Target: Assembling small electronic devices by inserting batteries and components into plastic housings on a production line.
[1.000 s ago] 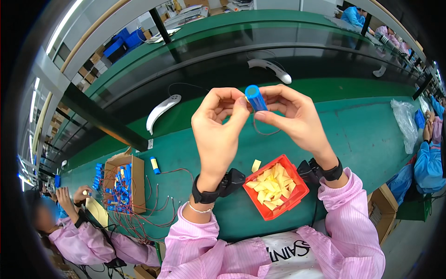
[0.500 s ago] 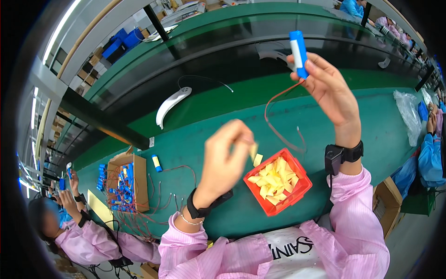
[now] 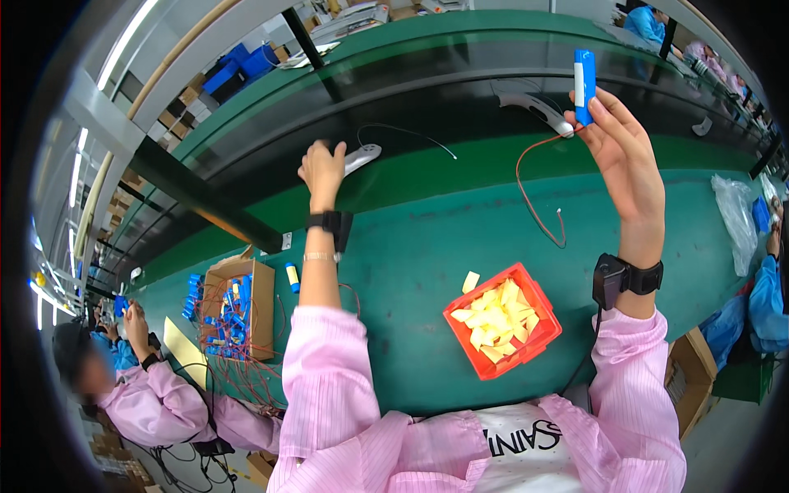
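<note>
My right hand (image 3: pixel 618 156), raised over the far side of the bench, grips a blue cylindrical battery pack (image 3: pixel 584 86) with a white label. A thin red lead (image 3: pixel 526 197) hangs from its lower end in a loop. Stretched forward over the dark conveyor, my left hand (image 3: pixel 323 174) has its thumb apart from bent fingers, and no object shows in it. Right beside it lies a pale curved handle-shaped part (image 3: pixel 362 156), partly covered by the hand. A red bin (image 3: pixel 538 333) of yellow paper pieces (image 3: pixel 499 319) stands between my forearms, with one loose yellow piece (image 3: pixel 470 282) at its rim.
A cardboard box (image 3: pixel 262 308) of wired blue batteries stands at left, with a single battery (image 3: pixel 292 277) next to it. Another curved part (image 3: pixel 538 111) lies on the conveyor (image 3: pixel 427 99). A metal post (image 3: pixel 205 193) rises at left. A co-worker (image 3: pixel 181 403) sits nearby.
My left hand has gone from beside the red bin, where it held a yellow piece, forward and left to the conveyor. The battery pack stays in my right hand. The curved parts appear further right.
</note>
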### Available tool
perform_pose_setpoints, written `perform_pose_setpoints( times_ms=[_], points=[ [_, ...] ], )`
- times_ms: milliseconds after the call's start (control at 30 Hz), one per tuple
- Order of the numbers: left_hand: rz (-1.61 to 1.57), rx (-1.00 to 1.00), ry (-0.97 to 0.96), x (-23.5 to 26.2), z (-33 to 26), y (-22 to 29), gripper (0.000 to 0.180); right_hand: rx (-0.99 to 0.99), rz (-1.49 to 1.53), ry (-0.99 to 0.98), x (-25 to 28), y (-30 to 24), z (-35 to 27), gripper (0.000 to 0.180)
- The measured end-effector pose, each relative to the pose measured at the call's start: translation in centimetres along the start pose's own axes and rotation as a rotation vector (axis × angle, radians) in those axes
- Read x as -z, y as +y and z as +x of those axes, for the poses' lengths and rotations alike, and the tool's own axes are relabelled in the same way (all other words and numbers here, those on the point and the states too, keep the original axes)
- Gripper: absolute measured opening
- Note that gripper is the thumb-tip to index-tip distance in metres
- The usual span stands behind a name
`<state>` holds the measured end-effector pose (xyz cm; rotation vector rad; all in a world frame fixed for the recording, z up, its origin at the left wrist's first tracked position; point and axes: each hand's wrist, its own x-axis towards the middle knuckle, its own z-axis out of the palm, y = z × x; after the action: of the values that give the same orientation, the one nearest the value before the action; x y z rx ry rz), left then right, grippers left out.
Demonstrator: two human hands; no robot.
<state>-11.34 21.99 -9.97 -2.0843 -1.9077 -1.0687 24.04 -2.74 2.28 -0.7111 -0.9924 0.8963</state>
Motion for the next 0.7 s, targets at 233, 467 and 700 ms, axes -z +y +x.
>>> perform_pose_setpoints(
  times_ms=[233, 467, 700],
  points=[
    [-0.222, -0.008, -1.044, -3.9, 3.1, -1.2, 0.043, -0.046, -0.031, -0.011, -0.3, -0.2, -0.8, 0.033],
    [-1.231, 0.080, -0.691, 1.1, -5.6, 10.1, 0.027, -0.192, -0.080, -0.104, -3.7, 3.5, -0.7, 0.037],
    [-1.565, 0.027, -0.523, 8.7, -10.2, 18.1, 0.068, -0.144, -0.164, -0.099, -7.5, 6.1, -1.0, 0.037]
  ],
)
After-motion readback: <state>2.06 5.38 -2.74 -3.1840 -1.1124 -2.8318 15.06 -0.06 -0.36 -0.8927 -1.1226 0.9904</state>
